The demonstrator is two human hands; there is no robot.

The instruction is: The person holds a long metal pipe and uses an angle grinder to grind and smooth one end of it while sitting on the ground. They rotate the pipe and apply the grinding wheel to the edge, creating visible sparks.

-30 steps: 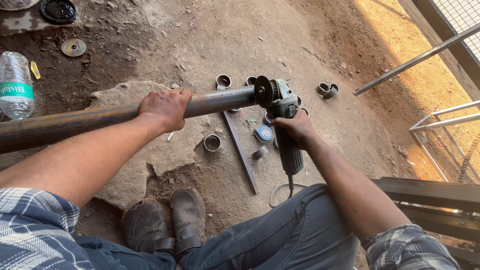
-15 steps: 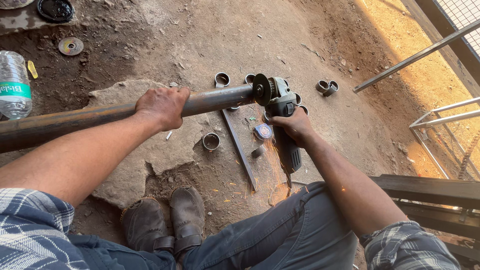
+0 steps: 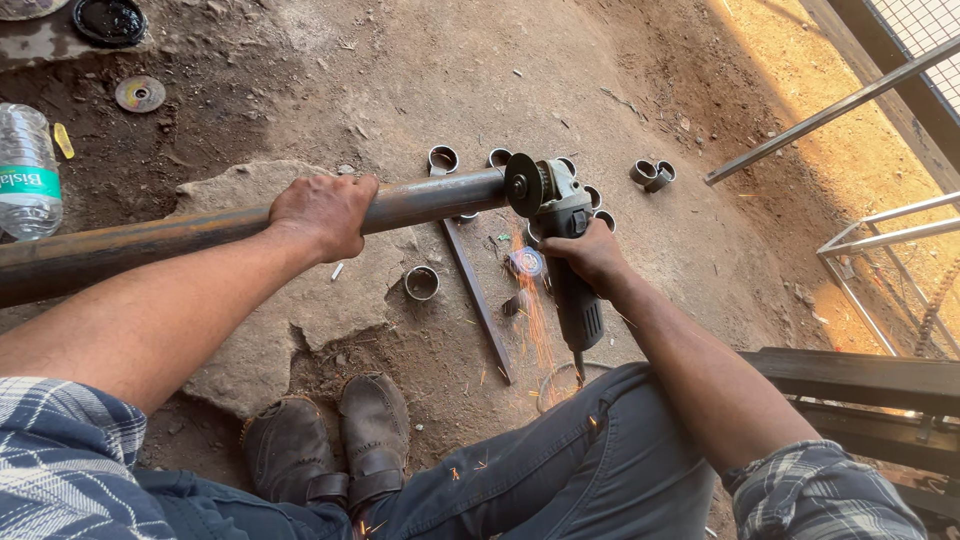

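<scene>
The person's left hand (image 3: 322,212) is clamped over a long rusty steel pipe (image 3: 200,232), fingers wrapped around its top, holding it level above the dirt floor. The pipe runs from the left edge toward the middle of the view, crossing above a flat grey stone (image 3: 300,290). The right hand (image 3: 590,255) grips the body of an angle grinder (image 3: 562,240), fingers closed round it. The two hands are well apart, one on each thing. The grinder's disc (image 3: 522,184) meets the pipe's right end, and orange sparks (image 3: 532,320) stream downward toward the person's grey trousers (image 3: 590,460).

On the ground just beyond the pipe's end lie several short cut rings of pipe (image 3: 442,158), with one more ring (image 3: 421,283) nearer the stone and a pair (image 3: 652,174) farther right. A flat metal strip (image 3: 478,296) lies slanted under the pipe. Two worn brown shoes (image 3: 330,440) sit side by side below the stone. At far left stand a plastic water bottle (image 3: 26,170) and a spare grinding disc (image 3: 139,94).
</scene>
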